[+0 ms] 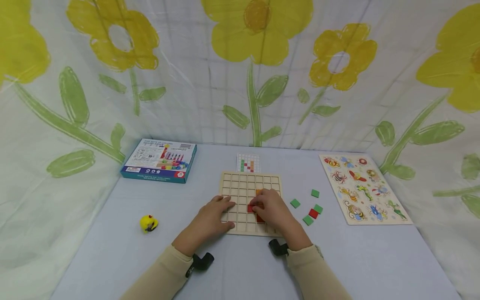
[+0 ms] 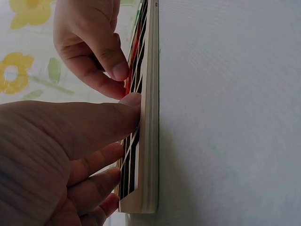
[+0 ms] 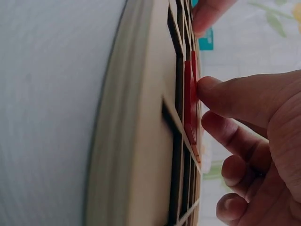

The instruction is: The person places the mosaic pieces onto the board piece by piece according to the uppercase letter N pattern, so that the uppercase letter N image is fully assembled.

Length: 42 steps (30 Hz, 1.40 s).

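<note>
A square wooden grid board (image 1: 249,233) lies on the table. My left hand (image 1: 211,217) rests on its left side with fingers spread, the thumb (image 2: 127,113) along its near edge. My right hand (image 1: 273,208) is over the right half of the board. Thumb and index finger pinch a small red square tile (image 1: 250,208) at a grid cell. Another red tile (image 1: 260,218) sits in a cell just below, and an orange tile (image 1: 258,192) shows above, partly covered by the hand. In the right wrist view, the thumb (image 3: 210,89) is right at the red tiles (image 3: 190,101).
Behind the board lies a pattern card (image 1: 248,162) with coloured squares. To its right are several loose green tiles (image 1: 295,203) and a red one (image 1: 313,213). An insect puzzle board (image 1: 365,189) lies far right. At left are a boxed toy set (image 1: 159,160) and a yellow toy (image 1: 148,223).
</note>
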### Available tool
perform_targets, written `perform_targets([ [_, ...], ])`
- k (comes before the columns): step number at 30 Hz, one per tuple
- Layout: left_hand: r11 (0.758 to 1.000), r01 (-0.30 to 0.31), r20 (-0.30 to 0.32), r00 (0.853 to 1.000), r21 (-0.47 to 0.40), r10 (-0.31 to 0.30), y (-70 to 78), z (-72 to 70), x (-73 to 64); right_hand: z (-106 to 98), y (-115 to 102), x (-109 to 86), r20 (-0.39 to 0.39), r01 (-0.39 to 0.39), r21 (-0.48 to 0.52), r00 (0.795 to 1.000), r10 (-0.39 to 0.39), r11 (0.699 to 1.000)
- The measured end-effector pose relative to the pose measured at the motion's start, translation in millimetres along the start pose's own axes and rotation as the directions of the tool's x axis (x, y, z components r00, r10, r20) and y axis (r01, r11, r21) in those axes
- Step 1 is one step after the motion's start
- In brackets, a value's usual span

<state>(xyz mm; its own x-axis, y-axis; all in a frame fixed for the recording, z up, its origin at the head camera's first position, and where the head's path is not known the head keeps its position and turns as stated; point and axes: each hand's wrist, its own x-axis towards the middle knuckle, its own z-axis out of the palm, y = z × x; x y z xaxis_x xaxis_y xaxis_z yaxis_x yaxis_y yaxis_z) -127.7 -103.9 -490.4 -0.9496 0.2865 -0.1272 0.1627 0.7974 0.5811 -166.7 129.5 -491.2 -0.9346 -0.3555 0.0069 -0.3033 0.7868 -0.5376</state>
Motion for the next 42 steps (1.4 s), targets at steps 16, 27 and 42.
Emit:
perform_targets([
  [16,1.000,0.008,0.009,1.000,-0.004,-0.008,4.5,-0.3,-0.1,-50,51,-22.5,-0.093,-0.109,0.012,0.990,0.110,0.994],
  [27,1.000,0.018,0.003,1.000,0.013,-0.018,3.2,1.0,-1.7,-94,125,-75.1,0.037,-0.175,-0.091,0.983,0.179,0.980],
  [42,1.000,0.015,-0.003,1.000,-0.001,-0.015,2.9,0.4,-3.0,-85,120,-74.7,0.007,-0.228,-0.049,0.974,0.229,0.972],
])
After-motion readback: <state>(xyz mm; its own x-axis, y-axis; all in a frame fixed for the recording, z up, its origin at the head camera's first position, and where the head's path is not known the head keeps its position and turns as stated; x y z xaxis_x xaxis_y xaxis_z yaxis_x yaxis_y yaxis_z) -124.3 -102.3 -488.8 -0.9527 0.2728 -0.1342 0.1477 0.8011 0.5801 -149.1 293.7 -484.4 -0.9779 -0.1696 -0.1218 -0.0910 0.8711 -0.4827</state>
